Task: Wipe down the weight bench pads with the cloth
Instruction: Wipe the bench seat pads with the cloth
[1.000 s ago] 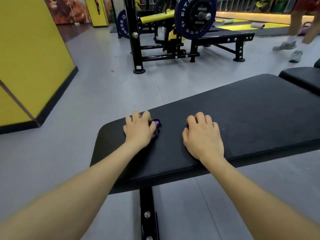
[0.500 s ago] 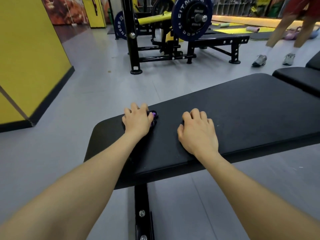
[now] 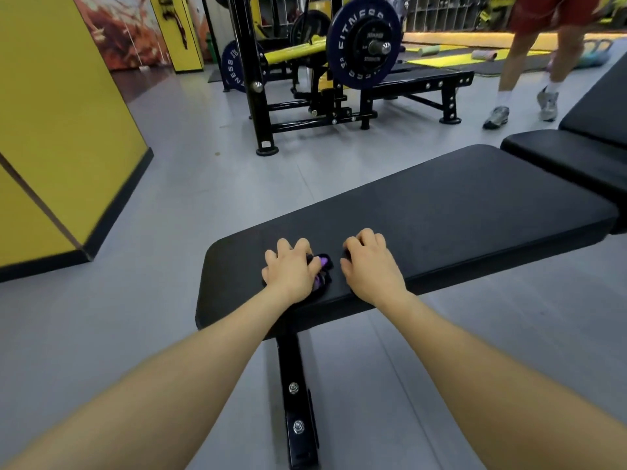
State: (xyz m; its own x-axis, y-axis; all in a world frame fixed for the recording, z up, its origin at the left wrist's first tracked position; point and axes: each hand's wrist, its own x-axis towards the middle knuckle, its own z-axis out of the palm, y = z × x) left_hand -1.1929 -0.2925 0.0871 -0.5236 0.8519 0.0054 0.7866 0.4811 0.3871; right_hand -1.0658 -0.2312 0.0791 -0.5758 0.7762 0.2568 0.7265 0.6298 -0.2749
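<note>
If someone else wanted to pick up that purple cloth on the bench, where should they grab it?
Probably the bunched purple fold of the cloth sticking out beside the left hand, coming from above on the right. The rest lies hidden under that hand's grip, flat against the bench pad.

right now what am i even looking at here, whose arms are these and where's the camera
There is no robot here: the arms belong to a person, and the one camera sits on their head, looking forward and down. That is why both forearms reach in from the bottom.

Both hands rest on a black bench pad in a gym. The left hand has its fingers curled over a bunched purple and black cloth, pressing it to the pad. The right hand lies beside it with bent fingers, apparently holding nothing.

Behind stand a rack with a weight plate and another person's legs.
</note>
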